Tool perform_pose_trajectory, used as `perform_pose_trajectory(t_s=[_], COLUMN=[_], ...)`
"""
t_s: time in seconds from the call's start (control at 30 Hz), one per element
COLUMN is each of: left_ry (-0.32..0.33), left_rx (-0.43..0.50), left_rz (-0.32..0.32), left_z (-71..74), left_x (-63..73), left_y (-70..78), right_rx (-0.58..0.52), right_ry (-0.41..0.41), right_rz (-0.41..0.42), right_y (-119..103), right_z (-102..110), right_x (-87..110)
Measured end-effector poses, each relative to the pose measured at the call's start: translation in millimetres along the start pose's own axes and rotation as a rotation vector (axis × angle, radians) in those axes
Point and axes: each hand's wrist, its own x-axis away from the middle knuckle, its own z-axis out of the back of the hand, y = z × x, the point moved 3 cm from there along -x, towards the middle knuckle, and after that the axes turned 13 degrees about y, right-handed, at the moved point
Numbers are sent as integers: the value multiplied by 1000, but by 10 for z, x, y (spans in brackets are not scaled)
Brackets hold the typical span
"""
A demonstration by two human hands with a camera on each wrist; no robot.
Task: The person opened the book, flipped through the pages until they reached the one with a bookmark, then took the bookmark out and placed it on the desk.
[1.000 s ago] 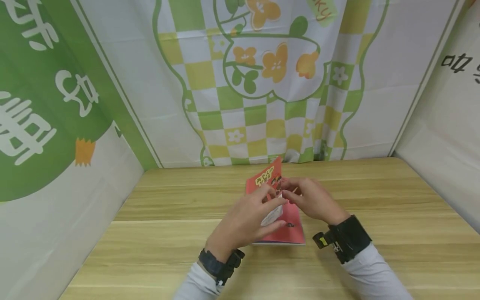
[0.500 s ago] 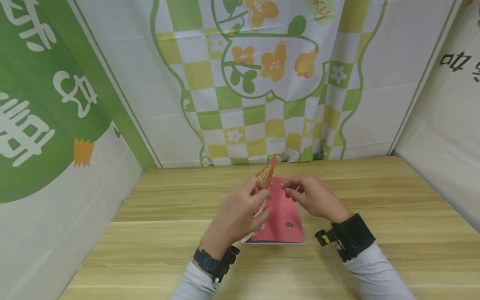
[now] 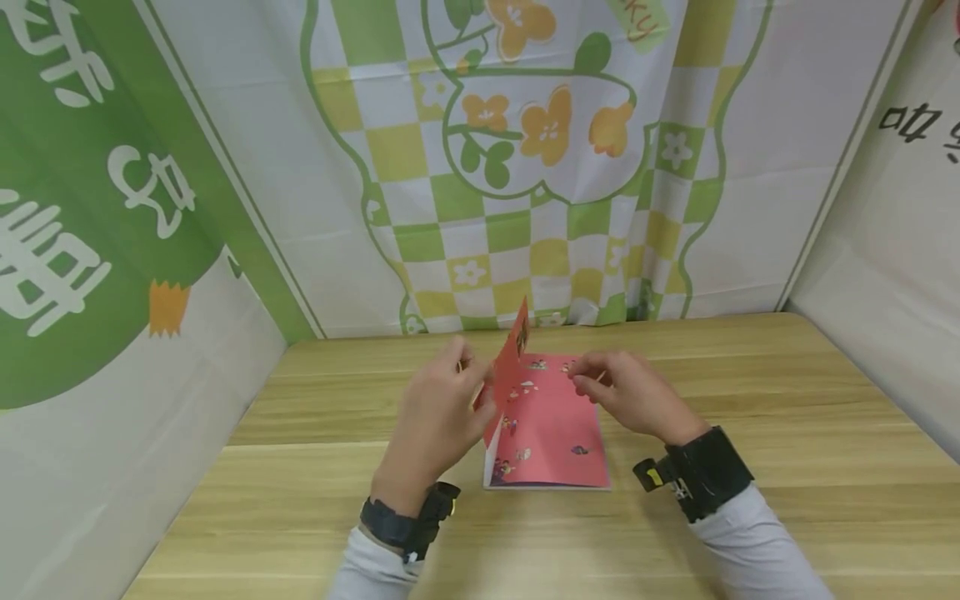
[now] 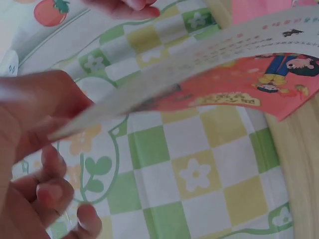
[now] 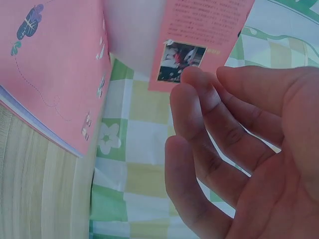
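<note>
A thin picture book lies on the wooden table, its pink inner page with small printed figures facing up. The red cover stands raised along the book's left side. My left hand pinches the cover's edge between thumb and forefinger; in the left wrist view the cover bends away from that grip, showing cartoon figures. Over the upper right of the page hovers my right hand, fingers loosely curled around nothing. The right wrist view shows the cover's inner flap with text and a photo beyond those fingertips.
The wooden table runs around the book on all sides. Behind it hangs a green and yellow checked cloth. Printed sheets, one green and white, close off the left and right.
My left hand has moved left with the cover, swinging it away from the page, so more pink page shows. The right hand no longer touches the cover and has barely shifted.
</note>
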Motion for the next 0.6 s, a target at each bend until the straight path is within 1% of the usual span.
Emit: perform_pose_trajectory(t_s=[0.07, 0.17, 0.33, 0.43, 0.5, 0.6], left_ry=[-6, -38, -145, -207, -247, -306], left_rx=[-28, -80, -184, -208, -214, -220], left_rz=[39, 123, 307, 404, 450, 495], left_z=[26, 57, 103, 145, 166, 177], left_x=[3, 15, 52, 78, 96, 123], left_y=[-28, -82, -222, -313, -369, -446], right_rx=[2, 6, 14, 17, 17, 22], right_ry=[2, 3, 5, 3, -1, -4], right_rz=[0, -2, -6, -10, -23, -44], right_y=[1, 3, 8, 13, 21, 41], right_z=[-3, -6, -10, -13, -16, -22], right_x=[-1, -1, 4, 4, 4, 3])
